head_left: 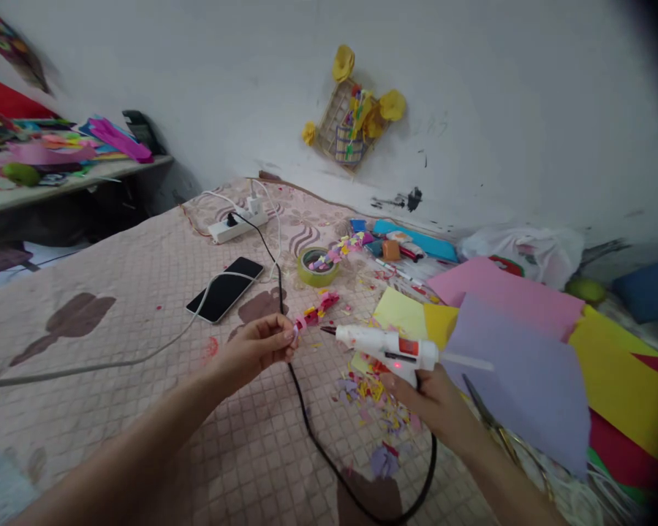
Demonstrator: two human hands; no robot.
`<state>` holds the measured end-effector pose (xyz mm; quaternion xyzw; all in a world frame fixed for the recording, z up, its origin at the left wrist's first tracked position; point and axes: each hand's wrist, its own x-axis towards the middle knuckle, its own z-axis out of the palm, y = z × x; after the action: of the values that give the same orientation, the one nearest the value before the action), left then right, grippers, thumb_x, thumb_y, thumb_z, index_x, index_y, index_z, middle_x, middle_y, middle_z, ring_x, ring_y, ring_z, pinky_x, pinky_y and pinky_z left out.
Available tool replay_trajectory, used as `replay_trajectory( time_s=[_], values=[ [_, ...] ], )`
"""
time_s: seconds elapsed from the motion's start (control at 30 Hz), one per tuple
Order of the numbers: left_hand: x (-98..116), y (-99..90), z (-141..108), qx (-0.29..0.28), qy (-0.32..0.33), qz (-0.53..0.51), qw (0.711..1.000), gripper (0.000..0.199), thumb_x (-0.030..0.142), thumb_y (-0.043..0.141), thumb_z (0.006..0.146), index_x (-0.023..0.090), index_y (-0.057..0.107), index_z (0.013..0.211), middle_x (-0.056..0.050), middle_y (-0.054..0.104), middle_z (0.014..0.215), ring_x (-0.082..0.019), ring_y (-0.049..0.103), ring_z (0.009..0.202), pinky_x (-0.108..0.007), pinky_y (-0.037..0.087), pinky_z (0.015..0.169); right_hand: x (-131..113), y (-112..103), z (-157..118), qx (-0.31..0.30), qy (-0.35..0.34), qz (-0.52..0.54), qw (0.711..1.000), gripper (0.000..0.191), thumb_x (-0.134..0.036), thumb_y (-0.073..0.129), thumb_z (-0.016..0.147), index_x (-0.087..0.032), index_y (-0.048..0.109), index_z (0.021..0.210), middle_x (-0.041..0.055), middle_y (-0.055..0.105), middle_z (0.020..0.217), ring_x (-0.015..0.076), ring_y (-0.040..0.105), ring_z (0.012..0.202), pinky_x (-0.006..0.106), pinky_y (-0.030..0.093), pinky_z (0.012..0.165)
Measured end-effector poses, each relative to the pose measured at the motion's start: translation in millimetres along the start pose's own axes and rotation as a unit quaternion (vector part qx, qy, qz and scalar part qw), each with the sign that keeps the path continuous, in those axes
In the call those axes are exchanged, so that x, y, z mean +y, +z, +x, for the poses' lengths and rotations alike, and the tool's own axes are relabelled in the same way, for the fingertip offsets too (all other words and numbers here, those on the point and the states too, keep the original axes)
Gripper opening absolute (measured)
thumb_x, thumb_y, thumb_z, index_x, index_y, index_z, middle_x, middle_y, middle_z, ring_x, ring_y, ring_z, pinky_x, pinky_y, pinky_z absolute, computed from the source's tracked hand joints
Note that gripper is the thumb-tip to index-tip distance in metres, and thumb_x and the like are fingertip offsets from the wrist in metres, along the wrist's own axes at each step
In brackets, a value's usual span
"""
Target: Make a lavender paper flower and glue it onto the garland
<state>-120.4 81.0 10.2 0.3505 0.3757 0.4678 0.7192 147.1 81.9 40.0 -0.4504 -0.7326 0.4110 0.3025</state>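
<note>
Between the fingertips of my left hand (pixel 266 342) is the near end of a thin stick wrapped in pink, red and yellow paper bits (pixel 318 310). My right hand (pixel 439 405) is closed round the handle of a white hot glue gun (pixel 381 342). The gun's dark nozzle points left, a short way right of the stick's held end, and a small red light glows on its body. Small cut paper pieces (pixel 378 394) lie beneath the gun. Behind the stick, another decorated strip (pixel 343 248) rests against a roll of green tape (pixel 310 276).
A phone (pixel 224 290) and a white power strip (pixel 238 226) are at the left. The gun's black cable (pixel 307 424) loops across the tablecloth. Coloured sheets (pixel 520 372) and scissors (pixel 490 416) lie at the right. A wall with a flower decoration (pixel 351 124) stands behind.
</note>
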Motion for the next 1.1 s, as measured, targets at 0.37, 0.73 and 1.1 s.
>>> replay_trajectory(
  time_s=[0.37, 0.73, 1.1],
  values=[
    [-2.2, 13.9, -2.1, -0.056, -0.120, -0.199, 0.971, 0.016, 0.017, 0.069, 0.069, 0.015, 0.057, 0.079, 0.002, 0.050, 0.064, -0.004, 0.046, 0.054, -0.015, 0.039, 0.050, -9.4, 13.7, -11.5, -0.048, 0.006, 0.033, 0.998, 0.023, -0.033, 0.050, 0.083, -0.022, 0.064, 0.098, 0.0022, 0.064, 0.072, 0.0201, 0.058, 0.065, 0.026, 0.048, 0.054],
    [-0.5, 18.8, -3.8, -0.049, -0.131, -0.218, 0.966, 0.021, 0.015, 0.073, 0.064, 0.013, 0.054, 0.073, 0.002, 0.050, 0.064, -0.004, 0.045, 0.054, -0.014, 0.038, 0.050, -8.9, 15.6, -10.5, -0.060, -0.010, 0.021, 0.998, 0.024, -0.035, 0.045, 0.086, -0.019, 0.061, 0.095, 0.0032, 0.061, 0.072, 0.0202, 0.056, 0.069, 0.026, 0.048, 0.058],
    [0.1, 19.5, -2.1, -0.064, -0.130, -0.218, 0.965, 0.017, 0.015, 0.071, 0.068, 0.012, 0.056, 0.075, 0.001, 0.052, 0.064, -0.004, 0.045, 0.054, -0.015, 0.038, 0.050, -8.6, 15.3, -11.3, -0.051, -0.014, 0.008, 0.999, 0.025, -0.036, 0.045, 0.086, -0.020, 0.062, 0.095, 0.0020, 0.061, 0.067, 0.0199, 0.056, 0.062, 0.028, 0.048, 0.058]
  ],
)
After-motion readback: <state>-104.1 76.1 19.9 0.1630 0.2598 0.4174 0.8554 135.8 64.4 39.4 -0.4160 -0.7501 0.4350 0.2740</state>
